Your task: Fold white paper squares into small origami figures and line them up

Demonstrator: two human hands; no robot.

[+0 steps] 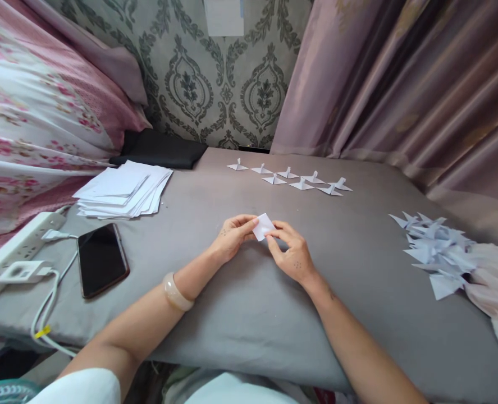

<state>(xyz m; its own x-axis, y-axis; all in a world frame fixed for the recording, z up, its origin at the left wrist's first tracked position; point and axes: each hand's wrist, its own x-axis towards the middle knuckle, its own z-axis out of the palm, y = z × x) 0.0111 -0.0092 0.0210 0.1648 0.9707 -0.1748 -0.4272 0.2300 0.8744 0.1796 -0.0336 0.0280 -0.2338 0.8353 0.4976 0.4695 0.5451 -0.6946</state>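
A small folded white paper is held just above the grey table cover; clock positions are read around this paper, with twelve toward the wall. The left hand grips its left edge between thumb and fingers; the right hand pinches its right edge in the same way. A pale bracelet encircles the left wrist.

From eleven to two o'clock stand eight folded paper birds in two rows, five behind and three in front. At three o'clock lies a heap of similar paper shapes, overlapping one another; a pale cloth adjoins it just below three.

Between nine and ten o'clock rests an uneven stack of white paper, with a folded black item behind it at ten. Slightly below nine lies a phone, its screen dark; farther out at nine is a white power strip with a charger plugged in.

The background comprises a patterned wall at twelve, a mauve curtain between one and two, and a floral cloth at ten.
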